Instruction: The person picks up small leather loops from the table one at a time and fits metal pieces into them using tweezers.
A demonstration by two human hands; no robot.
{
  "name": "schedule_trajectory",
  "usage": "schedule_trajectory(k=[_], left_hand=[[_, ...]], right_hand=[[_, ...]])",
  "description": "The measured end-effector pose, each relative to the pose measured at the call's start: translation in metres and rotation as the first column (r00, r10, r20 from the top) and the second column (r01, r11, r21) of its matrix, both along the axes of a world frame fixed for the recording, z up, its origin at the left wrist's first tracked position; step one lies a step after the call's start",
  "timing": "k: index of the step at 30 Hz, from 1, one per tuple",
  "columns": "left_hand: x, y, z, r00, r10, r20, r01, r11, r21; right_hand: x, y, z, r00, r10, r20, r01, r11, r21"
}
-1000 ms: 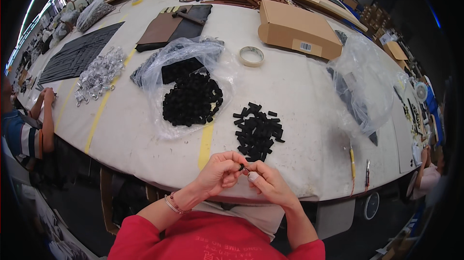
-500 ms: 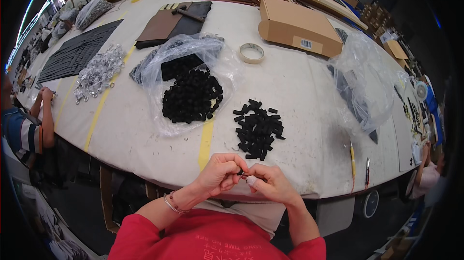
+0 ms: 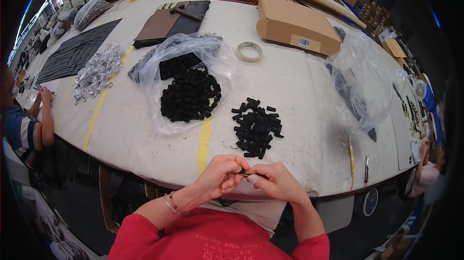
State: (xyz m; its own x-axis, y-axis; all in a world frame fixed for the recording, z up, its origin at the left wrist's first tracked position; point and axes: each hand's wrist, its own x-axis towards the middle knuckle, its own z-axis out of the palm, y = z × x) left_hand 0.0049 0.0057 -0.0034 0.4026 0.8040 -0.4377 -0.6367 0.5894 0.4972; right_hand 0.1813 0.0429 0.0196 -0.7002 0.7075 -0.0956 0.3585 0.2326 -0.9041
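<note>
My left hand [image 3: 220,175] is closed in a pinch over the table's near edge, holding a small black piece [image 3: 242,171]. Against it, fingertips nearly touching, my right hand [image 3: 278,181] is closed too. A thin dark reddish bit shows at its fingertips, too small to name, and a pale wrap covers its thumb tip. Just beyond the hands lies a loose pile of short black fabric-like pieces [image 3: 258,132]. Farther left, a clear plastic bag [image 3: 151,90] lies spread open around a heap of small black loops or rolls [image 3: 188,96].
A tape roll [image 3: 250,52] and cardboard box [image 3: 295,24] lie beyond. Metal clasps [image 3: 99,71], black strips [image 3: 77,52] and a brown-and-black leather panel [image 3: 169,24] are left. At right are another plastic bag [image 3: 365,81], a yellow-handled tool [image 3: 352,161] and snips [image 3: 367,170]. Co-workers sit both sides.
My hands stay pinched together with a slight shift of the fingers; the right hand's wrist and knuckles have turned a little. The whole scene has drifted slightly left in view. The piles look the same.
</note>
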Motion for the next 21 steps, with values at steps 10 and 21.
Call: schedule_trajectory(k=[10,21], left_hand=[[0.018,-0.003,-0.019,0.608,0.659,-0.443,-0.144,0.64,0.755],[0.007,-0.001,-0.01,0.933,0.321,-0.16,-0.275,0.926,0.257]], right_hand=[[-0.027,-0.01,-0.004,0.958,-0.285,-0.017,0.266,0.87,0.416],[-0.027,-0.007,-0.023,0.897,-0.372,-0.237,0.441,0.723,0.532]])
